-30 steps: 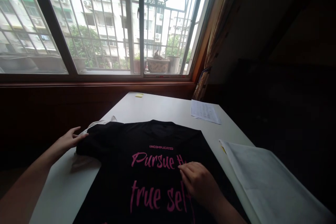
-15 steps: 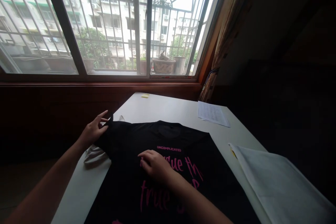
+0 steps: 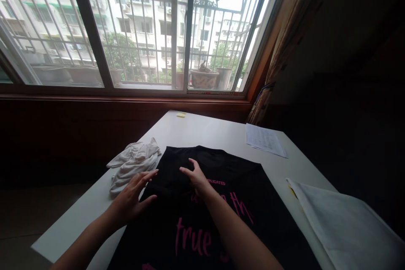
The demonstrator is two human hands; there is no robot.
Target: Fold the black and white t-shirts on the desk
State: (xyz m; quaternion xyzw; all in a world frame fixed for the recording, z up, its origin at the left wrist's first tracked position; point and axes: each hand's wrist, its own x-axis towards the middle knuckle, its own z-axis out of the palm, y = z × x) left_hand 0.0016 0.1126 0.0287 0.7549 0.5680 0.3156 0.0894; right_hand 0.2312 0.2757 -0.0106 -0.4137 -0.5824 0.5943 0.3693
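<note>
A black T-shirt (image 3: 240,168) with pink lettering lies spread on the white table, its neckline toward the window. Its left sleeve is folded inward over the chest. My left hand (image 3: 134,196) is at the shirt's left edge with thumb and fingers apart, holding nothing. Over the upper chest, beside the folded sleeve, is my right hand (image 3: 198,177), its thumb and forefinger spread. Part of the lettering is covered by my right hand and forearm. Just beyond my left hand sits a crumpled white cloth (image 3: 136,160).
On the white table (image 3: 209,130) are printed papers (image 3: 265,140) at the back right and a small yellow note (image 3: 181,114) at the far edge. A pale fabric piece (image 3: 344,219) lies at the right. Behind stand a barred window (image 3: 142,42) and a tied curtain (image 3: 268,71).
The left sleeve, held out by my left hand before, is now folded in onto the shirt. My left hand moved right and nearer; my right hand moved up the chest. The white cloth is uncovered.
</note>
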